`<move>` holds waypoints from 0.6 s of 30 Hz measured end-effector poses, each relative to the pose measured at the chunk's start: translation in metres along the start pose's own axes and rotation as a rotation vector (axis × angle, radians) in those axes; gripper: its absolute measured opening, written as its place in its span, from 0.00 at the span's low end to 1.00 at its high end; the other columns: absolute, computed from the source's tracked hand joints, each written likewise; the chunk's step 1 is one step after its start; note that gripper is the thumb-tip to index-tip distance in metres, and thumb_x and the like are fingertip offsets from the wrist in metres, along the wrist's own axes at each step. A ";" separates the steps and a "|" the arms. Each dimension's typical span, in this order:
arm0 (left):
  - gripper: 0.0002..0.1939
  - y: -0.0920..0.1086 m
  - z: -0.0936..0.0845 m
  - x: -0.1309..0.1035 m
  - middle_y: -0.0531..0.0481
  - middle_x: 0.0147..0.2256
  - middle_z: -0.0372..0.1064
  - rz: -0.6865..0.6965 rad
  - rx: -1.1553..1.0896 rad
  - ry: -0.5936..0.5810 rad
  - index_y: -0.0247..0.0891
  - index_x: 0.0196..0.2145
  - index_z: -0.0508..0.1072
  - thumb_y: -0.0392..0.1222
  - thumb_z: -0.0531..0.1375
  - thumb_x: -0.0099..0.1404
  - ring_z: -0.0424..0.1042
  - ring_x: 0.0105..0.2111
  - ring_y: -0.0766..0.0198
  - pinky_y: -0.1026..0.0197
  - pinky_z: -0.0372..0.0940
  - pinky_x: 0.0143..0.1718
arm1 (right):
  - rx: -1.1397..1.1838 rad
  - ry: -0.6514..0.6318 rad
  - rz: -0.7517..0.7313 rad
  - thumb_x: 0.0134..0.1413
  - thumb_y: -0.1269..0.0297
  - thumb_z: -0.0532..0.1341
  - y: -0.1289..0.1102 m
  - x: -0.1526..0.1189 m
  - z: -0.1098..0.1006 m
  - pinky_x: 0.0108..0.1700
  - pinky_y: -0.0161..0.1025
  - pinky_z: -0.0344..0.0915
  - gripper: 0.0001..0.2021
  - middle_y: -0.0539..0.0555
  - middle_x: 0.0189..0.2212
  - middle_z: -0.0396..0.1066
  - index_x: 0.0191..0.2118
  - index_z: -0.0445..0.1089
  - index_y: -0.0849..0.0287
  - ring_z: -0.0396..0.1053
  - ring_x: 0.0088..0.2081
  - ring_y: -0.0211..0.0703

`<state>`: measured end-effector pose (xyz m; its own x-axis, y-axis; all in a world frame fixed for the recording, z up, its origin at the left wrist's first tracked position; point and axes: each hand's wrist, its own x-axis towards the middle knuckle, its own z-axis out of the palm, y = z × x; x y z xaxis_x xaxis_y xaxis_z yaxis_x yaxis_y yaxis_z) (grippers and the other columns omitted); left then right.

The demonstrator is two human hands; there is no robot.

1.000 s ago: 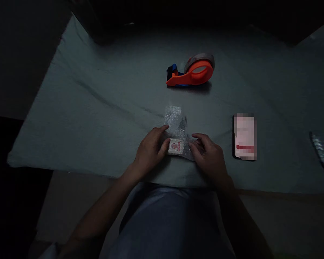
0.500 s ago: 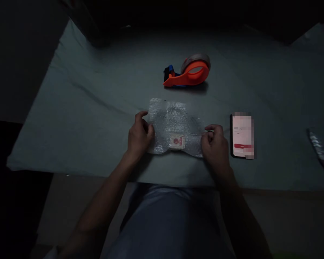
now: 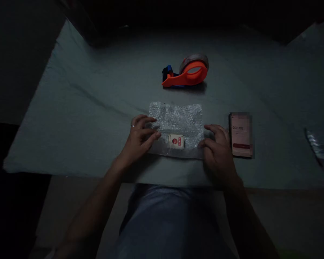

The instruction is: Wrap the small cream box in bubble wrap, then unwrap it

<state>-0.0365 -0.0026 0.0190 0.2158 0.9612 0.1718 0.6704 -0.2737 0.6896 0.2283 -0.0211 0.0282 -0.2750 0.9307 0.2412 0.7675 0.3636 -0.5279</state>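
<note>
A sheet of bubble wrap [image 3: 178, 117] lies spread out on the table. On its lower part rests a small white box [image 3: 176, 141] with red print, facing up. My left hand [image 3: 140, 136], a ring on one finger, is at the sheet's left edge with its fingers apart, the fingertips over the plastic. At the right edge my right hand [image 3: 218, 145] has its fingers apart, the fingertips beside or touching the sheet. Neither hand touches the box.
An orange and blue tape dispenser [image 3: 189, 75] stands behind the sheet on the cloth-covered table [image 3: 97, 144]. A phone [image 3: 241, 135] lies just right of my right hand. Shiny plastic packaging [image 3: 321, 147] lies at the far right.
Both hands have loosened from a pinch at the sheet's edges to spread fingers. The bubble wrap lies flatter, and the box's print shows more clearly.
</note>
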 end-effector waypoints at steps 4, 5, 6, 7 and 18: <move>0.13 0.018 -0.017 -0.019 0.47 0.40 0.73 0.024 -0.270 -0.347 0.36 0.28 0.75 0.43 0.57 0.67 0.70 0.45 0.62 0.59 0.65 0.48 | 0.123 -0.196 -0.163 0.47 0.81 0.51 -0.007 -0.019 -0.017 0.49 0.48 0.65 0.12 0.59 0.46 0.69 0.25 0.67 0.59 0.64 0.51 0.49; 0.13 0.022 -0.020 -0.025 0.47 0.40 0.73 -0.001 -0.283 -0.444 0.36 0.27 0.74 0.41 0.57 0.67 0.71 0.43 0.63 0.61 0.66 0.45 | 0.145 -0.282 -0.184 0.47 0.82 0.52 -0.008 -0.024 -0.019 0.47 0.45 0.66 0.13 0.58 0.42 0.70 0.26 0.68 0.59 0.66 0.47 0.47; 0.12 0.024 -0.021 -0.031 0.47 0.41 0.72 -0.010 -0.266 -0.521 0.36 0.28 0.74 0.41 0.57 0.67 0.71 0.42 0.64 0.61 0.66 0.44 | 0.159 -0.365 -0.192 0.47 0.82 0.52 -0.008 -0.030 -0.020 0.44 0.43 0.67 0.13 0.57 0.39 0.72 0.27 0.69 0.59 0.67 0.45 0.46; 0.11 0.026 -0.022 -0.038 0.47 0.42 0.72 -0.014 -0.226 -0.574 0.36 0.30 0.74 0.41 0.57 0.67 0.71 0.42 0.64 0.61 0.67 0.45 | 0.160 -0.435 -0.184 0.47 0.82 0.52 -0.009 -0.035 -0.020 0.43 0.42 0.68 0.14 0.56 0.37 0.72 0.29 0.71 0.59 0.68 0.43 0.45; 0.13 0.069 0.036 -0.067 0.41 0.56 0.64 0.344 0.057 -0.466 0.33 0.50 0.69 0.37 0.51 0.71 0.61 0.59 0.55 0.52 0.65 0.56 | 0.062 -0.552 -0.062 0.50 0.80 0.52 -0.018 -0.036 -0.008 0.39 0.42 0.70 0.14 0.57 0.35 0.70 0.36 0.71 0.60 0.69 0.38 0.45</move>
<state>0.0206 -0.0873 0.0292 0.7089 0.7039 0.0432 0.5406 -0.5817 0.6078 0.2288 -0.0613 0.0363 -0.5941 0.7840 -0.1800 0.7093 0.4050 -0.5769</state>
